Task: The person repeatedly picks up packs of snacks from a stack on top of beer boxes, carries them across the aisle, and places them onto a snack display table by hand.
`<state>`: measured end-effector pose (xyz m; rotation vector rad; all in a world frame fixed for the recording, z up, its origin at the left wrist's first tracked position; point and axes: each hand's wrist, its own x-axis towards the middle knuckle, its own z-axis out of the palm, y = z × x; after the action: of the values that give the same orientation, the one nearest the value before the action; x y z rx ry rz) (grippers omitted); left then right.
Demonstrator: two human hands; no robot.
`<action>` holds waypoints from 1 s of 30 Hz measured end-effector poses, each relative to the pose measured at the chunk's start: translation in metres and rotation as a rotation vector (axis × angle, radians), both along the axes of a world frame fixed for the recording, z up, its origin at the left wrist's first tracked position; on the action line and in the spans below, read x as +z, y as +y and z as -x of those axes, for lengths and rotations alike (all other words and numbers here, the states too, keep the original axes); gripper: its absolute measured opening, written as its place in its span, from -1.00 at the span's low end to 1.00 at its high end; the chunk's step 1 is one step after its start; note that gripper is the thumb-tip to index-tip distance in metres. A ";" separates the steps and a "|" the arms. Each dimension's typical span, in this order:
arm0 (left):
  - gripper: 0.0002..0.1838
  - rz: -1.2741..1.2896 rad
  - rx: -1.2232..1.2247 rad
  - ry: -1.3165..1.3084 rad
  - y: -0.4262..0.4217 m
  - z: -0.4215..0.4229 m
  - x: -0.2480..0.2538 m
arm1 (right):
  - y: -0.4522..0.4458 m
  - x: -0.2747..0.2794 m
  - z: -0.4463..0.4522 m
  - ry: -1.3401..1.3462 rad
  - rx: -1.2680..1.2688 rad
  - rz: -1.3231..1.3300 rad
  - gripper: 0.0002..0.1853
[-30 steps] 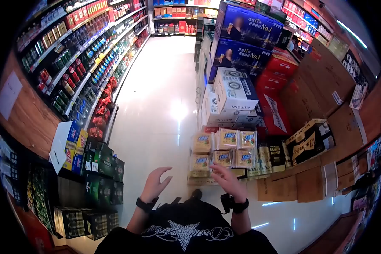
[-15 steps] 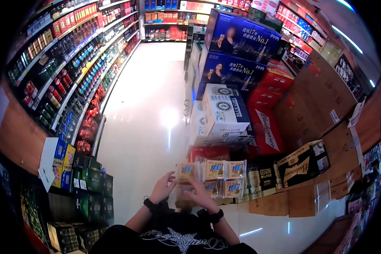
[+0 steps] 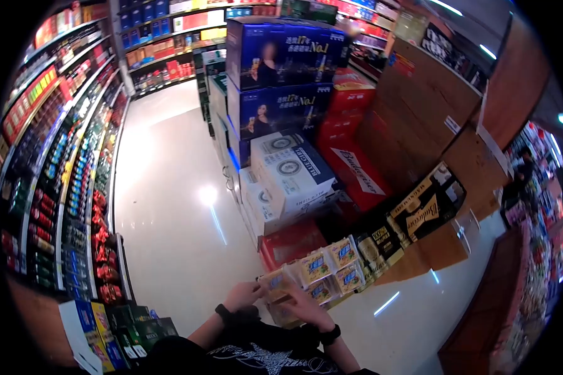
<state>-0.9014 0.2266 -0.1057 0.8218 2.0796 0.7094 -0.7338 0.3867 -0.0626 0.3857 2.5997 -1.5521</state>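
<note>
Square snack packs in clear wrap (image 3: 316, 265), with yellowish labels and blue lettering, sit in two rows at the end of a display. My left hand (image 3: 244, 296) has its fingers bent around the left edge of the leftmost snack pack (image 3: 275, 282). Over the front of that same pack, my right hand (image 3: 308, 310) reaches with its fingers stretched out, palm side toward the packs. Parts of the leftmost pack and of the lower row are hidden behind the right hand.
Behind the packs stand a red box (image 3: 291, 244), white Blue Girl cartons (image 3: 291, 172), stacked blue cartons (image 3: 281, 109) and red Budweiser cartons (image 3: 356, 169). A black Budweiser carton (image 3: 425, 209) lies to the right. Bottle shelves (image 3: 62, 169) line the left aisle.
The view has turned right, so the stacks appear further left and tilted. My left hand has come in to the leftmost pack's edge; my right hand stays over the packs.
</note>
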 end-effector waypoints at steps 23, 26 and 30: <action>-0.68 -0.309 -0.382 -0.364 -0.028 0.048 0.026 | -0.079 0.047 -0.012 0.029 -0.709 0.093 -0.42; -0.73 -0.340 -0.465 -0.404 -0.028 0.044 0.031 | -0.083 0.049 -0.025 0.023 -0.756 0.147 -0.54; -0.75 -0.374 -0.471 -0.495 -0.022 0.021 0.048 | -0.087 0.059 -0.045 -0.165 -0.728 0.130 -0.67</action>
<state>-0.9225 0.2043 -0.0573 1.1541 1.2666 0.9325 -0.6888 0.2992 -0.0032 1.4984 2.3233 -1.7404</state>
